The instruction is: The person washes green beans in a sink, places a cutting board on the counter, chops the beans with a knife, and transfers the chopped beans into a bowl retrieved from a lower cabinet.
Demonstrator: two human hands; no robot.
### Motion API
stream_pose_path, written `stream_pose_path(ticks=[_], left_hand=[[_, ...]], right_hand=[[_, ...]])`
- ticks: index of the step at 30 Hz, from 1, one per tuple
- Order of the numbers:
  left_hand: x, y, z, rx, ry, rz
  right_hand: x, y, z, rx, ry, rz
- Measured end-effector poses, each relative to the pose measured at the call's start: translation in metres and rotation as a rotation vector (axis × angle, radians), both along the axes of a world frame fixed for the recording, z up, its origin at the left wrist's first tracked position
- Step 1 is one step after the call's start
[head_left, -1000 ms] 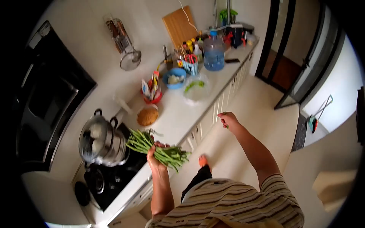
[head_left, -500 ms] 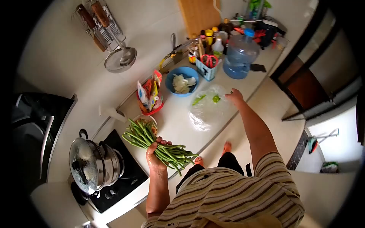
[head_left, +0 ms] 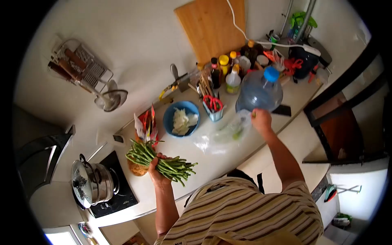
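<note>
My left hand [head_left: 157, 172] is closed around a thick bunch of long green beans [head_left: 177, 168], held up above the front of the counter. To the right, my right hand [head_left: 262, 121] pinches the edge of a thin clear plastic bag [head_left: 212, 143], part of which lies on the counter. Something green shows blurred through the plastic, too indistinct to name. Just behind the right hand stands a large blue water jug [head_left: 258, 94] with a blue cap. A blue bowl [head_left: 166, 122] holding white pieces sits between the hands, farther back.
At the left, a lidded steel pot [head_left: 102, 181] stands on the black stove [head_left: 118, 206]. A utensil holder with red scissors [head_left: 213, 104], several bottles [head_left: 223, 65] and a wooden cutting board [head_left: 212, 30] are along the wall. A phone [head_left: 282, 110] lies by the jug.
My right hand has closed on the bag's edge and drawn it up beside the jug. The beans stay in my left hand. The camera's view has shifted.
</note>
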State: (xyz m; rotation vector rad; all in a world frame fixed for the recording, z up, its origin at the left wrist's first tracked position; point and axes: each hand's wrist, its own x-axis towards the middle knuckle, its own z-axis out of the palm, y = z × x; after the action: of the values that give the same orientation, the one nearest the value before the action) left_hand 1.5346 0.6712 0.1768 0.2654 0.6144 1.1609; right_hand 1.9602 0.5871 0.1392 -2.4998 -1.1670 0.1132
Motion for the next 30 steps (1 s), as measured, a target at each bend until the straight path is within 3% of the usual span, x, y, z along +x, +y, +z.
stream_pose_path(ticks=[2, 4, 6, 8, 10, 12, 16, 19, 22, 25, 30], left_hand=[[0.020, 0.001, 0.008, -0.007, -0.001, 0.075], [0.032, 0.007, 0.002, 0.000, -0.033, 0.118], [0.046, 0.011, 0.007, -0.006, -0.008, 0.179], [0.057, 0.013, 0.012, 0.004, 0.005, 0.200], [0.067, 0.014, 0.019, 0.027, 0.000, 0.222], [0.082, 0.010, 0.036, 0.044, 0.035, 0.255], [0.090, 0.005, 0.041, 0.053, 0.090, 0.376], [0.085, 0.004, 0.035, 0.016, 0.126, 0.443], [0.088, 0.011, 0.044, 0.011, 0.199, 0.485], [0.091, 0.021, 0.043, 0.009, 0.261, 0.478], [0.089, 0.038, 0.020, -0.013, 0.245, 0.451]], right_hand=[[0.003, -0.005, 0.004, 0.029, 0.005, 0.092], [0.025, 0.007, 0.044, 0.057, 0.009, 0.149], [0.044, 0.022, 0.095, 0.311, 0.265, 0.541], [0.066, 0.063, 0.178, 0.413, 0.014, 0.618], [0.099, 0.129, 0.226, 0.484, 0.018, 0.636], [0.130, 0.204, 0.259, 0.556, -0.229, 0.642], [0.149, 0.322, 0.288, 0.487, 0.085, 0.659], [0.168, 0.382, 0.285, 0.657, -0.268, 0.365], [0.193, 0.382, 0.306, 0.634, -0.352, 0.325], [0.200, 0.369, 0.302, 0.513, -0.474, 0.530], [0.197, 0.357, 0.305, 0.361, -0.621, 0.568]])
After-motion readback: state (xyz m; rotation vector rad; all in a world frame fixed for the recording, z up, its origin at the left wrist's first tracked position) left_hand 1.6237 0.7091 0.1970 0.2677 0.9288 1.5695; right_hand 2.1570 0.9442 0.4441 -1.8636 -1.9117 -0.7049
